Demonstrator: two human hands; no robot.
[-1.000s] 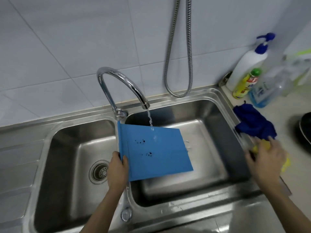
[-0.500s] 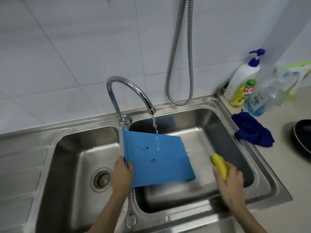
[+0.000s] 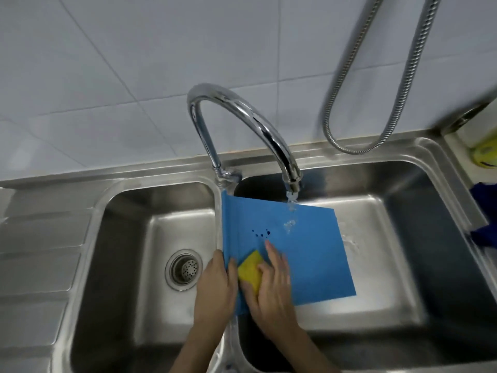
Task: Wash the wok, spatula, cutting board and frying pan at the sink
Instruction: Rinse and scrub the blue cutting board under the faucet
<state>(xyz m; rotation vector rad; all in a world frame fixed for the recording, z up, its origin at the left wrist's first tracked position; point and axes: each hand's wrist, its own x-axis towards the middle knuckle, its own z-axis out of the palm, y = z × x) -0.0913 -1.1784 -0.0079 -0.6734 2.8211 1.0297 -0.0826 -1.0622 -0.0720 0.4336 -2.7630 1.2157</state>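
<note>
A blue cutting board (image 3: 309,251) with a few dark spots lies tilted over the right basin of the steel sink (image 3: 443,238), its left edge on the divider. My left hand (image 3: 215,289) grips that left edge. My right hand (image 3: 274,286) holds a yellow sponge (image 3: 250,273) pressed on the board's near left part. Water runs from the curved tap (image 3: 242,117) onto the board's upper middle. Wok, spatula and frying pan are out of view.
The left basin has a round drain strainer (image 3: 184,269). A metal shower hose (image 3: 398,90) hangs on the tiled wall. A blue cloth (image 3: 484,219) and a yellow bottle (image 3: 484,154) sit at the right edge. A ribbed drainboard (image 3: 35,251) lies left.
My right hand picked the yellow sponge off the counter by the blue cloth, carried it left across the basin and set it on the board. The view came closer and turned left.
</note>
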